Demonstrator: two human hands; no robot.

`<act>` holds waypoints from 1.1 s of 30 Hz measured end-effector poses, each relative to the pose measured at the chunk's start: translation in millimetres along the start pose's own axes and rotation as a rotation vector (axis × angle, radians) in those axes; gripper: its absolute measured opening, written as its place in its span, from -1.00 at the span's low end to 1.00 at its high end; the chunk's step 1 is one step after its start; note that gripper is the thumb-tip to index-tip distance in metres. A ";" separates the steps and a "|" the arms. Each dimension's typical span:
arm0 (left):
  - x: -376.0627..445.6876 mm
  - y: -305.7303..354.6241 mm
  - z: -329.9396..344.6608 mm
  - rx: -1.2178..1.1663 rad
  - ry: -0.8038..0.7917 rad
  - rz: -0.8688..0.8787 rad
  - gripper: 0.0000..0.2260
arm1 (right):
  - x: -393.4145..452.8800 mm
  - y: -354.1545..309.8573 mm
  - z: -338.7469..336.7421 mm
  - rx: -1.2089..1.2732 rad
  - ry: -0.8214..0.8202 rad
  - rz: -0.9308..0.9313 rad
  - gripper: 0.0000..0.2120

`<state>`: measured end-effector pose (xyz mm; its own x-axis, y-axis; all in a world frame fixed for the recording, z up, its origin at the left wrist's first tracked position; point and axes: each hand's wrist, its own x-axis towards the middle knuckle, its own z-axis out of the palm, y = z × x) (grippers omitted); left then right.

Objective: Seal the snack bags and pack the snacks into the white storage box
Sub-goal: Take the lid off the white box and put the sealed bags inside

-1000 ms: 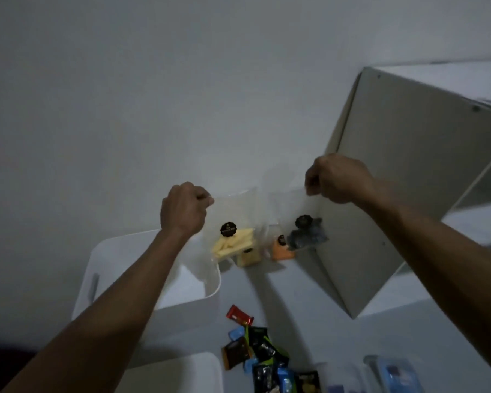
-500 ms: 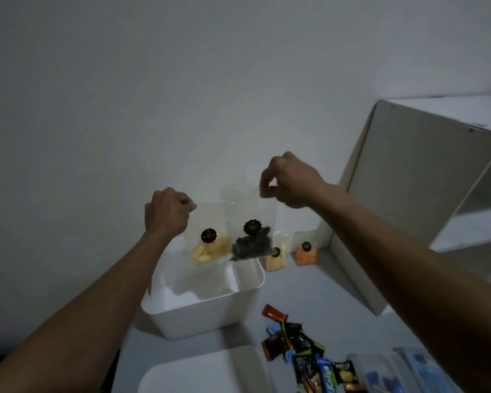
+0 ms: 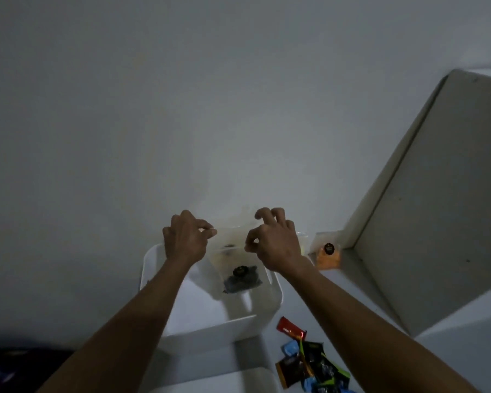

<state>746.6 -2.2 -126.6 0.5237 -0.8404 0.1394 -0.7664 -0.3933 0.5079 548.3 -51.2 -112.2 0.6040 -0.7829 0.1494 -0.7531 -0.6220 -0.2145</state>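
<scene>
The white storage box stands on the table below both hands. A clear snack bag with dark pieces and a black round sticker hangs inside the box. Behind it I make out a second clear bag, yellowish; most of it is hidden. My left hand pinches the top edge of the clear plastic with thumb and forefinger. My right hand hovers at the bags' right side. Its fingers are curled and spread apart, with the forefinger lifted off the thumb.
An orange snack bag leans against the wall right of the box, with another clear bag behind my right hand. Several wrapped candies lie at the front right. A white lid lies at the bottom. A white shelf unit stands at the right.
Both hands have come down and together over the box. The dark-snack bag has dropped into the box, and my right hand's fingers have spread off it.
</scene>
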 end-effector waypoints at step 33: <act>16.6 -32.3 73.1 -0.092 0.112 -0.046 -0.66 | 35.1 38.8 101.8 -0.013 0.107 0.209 -0.63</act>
<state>752.8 -30.6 -202.8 0.6001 -0.7731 0.2056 -0.7059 -0.3909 0.5907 566.9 -101.1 -213.6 0.4039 -0.8916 0.2046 -0.8627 -0.4456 -0.2391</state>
